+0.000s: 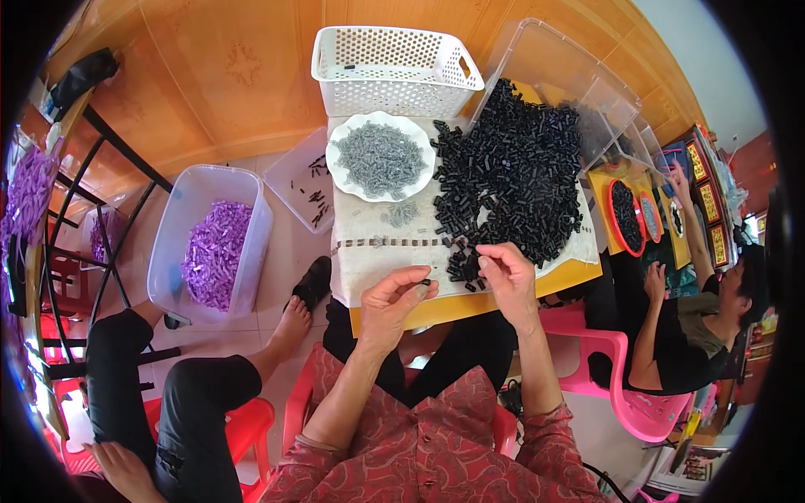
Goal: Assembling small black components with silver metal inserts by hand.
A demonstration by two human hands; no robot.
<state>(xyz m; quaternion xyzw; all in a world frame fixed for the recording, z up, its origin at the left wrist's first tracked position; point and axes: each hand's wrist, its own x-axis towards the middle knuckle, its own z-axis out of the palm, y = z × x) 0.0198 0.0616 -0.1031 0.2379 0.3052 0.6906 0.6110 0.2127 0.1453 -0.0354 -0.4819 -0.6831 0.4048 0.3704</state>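
Between the thumb and forefinger of my left hand [394,302] is a small black plastic piece [425,282], held just above the table's near edge. My right hand [509,277] is at the near edge of a large heap of black plastic pieces [524,176], its thumb and forefinger drawn together. Whatever is in that pinch, if anything, is too small to name. A white scalloped plate [334,174] full of small clear grey pieces [380,159] stands beyond my left hand. Several more clear pieces [402,214] lie loose on the pale cloth [356,268] below it.
Behind the plate is a white perforated basket [398,96]. A clear bin [553,50] backs the heap. On the floor at left, a translucent tub [163,251] holds purple pieces, beside a lid [285,176]. People sit at left and right; a pink chair [620,369] stands right.
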